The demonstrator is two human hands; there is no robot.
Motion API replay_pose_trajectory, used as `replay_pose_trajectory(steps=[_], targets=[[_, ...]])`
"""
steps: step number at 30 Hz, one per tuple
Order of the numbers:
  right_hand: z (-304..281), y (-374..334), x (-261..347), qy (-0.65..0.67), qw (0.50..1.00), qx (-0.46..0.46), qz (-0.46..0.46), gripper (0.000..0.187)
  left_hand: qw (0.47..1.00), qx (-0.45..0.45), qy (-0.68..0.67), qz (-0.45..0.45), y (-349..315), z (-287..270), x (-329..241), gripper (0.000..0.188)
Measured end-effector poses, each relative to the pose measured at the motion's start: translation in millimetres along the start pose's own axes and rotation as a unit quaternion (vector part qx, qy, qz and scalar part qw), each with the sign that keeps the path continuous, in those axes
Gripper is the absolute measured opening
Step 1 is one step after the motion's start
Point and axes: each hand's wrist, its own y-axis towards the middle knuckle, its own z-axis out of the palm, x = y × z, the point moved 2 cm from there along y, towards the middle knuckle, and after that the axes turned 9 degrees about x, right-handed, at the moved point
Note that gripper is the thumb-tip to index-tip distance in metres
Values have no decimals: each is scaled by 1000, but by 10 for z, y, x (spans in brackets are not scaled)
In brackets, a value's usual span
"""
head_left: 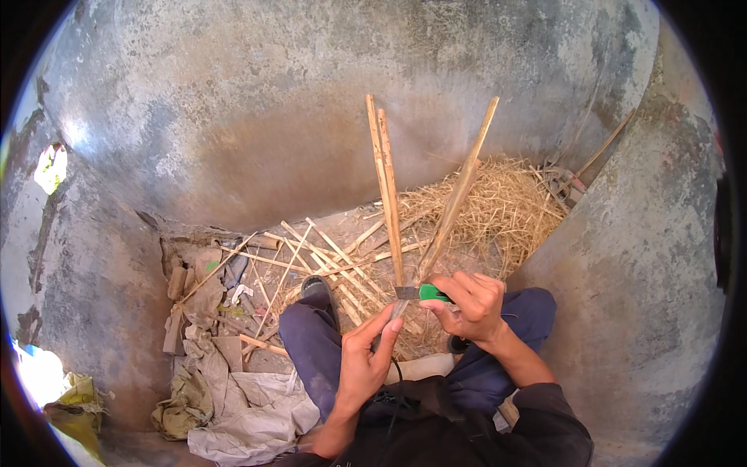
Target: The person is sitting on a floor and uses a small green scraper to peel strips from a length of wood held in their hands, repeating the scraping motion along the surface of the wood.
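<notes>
My left hand [366, 358] grips the lower end of a bamboo stick [451, 206] that is split into long strips fanning upward toward the wall. One pair of strips [385, 179] rises to the left, and a single strip leans to the right. My right hand [471, 303] holds a knife with a green handle [430, 293]. Its short blade [407, 293] is set across the bamboo at the split, just above my left fingers. Both hands are over my knees in dark blue trousers.
Several thin bamboo slivers [319, 261] lie scattered on the ground ahead. A heap of dry straw [506, 206] fills the corner at right. Crumpled sacks and cloth [241, 409] lie at lower left. Rough concrete walls [311, 101] close in on all sides.
</notes>
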Motion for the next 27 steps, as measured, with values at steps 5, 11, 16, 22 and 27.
replay_pose_trajectory(steps=[5,11,16,22,27], targets=[[-29,-10,59,-13,1000,1,15,36,977,36,-177,-114,-53,-6,88,36],[13,-41,30,-23,999,-12,17,37,993,-54,76,71,-37,40,-31,36],[-35,-15,67,-29,999,-12,11,35,993,-13,-117,-33,-64,16,-22,36],[62,-15,10,56,998,1,14,32,997,-70,8,24,-40,19,-42,37],[90,-6,-25,53,998,19,13,31,994,-96,37,41,-13,18,-71,36]])
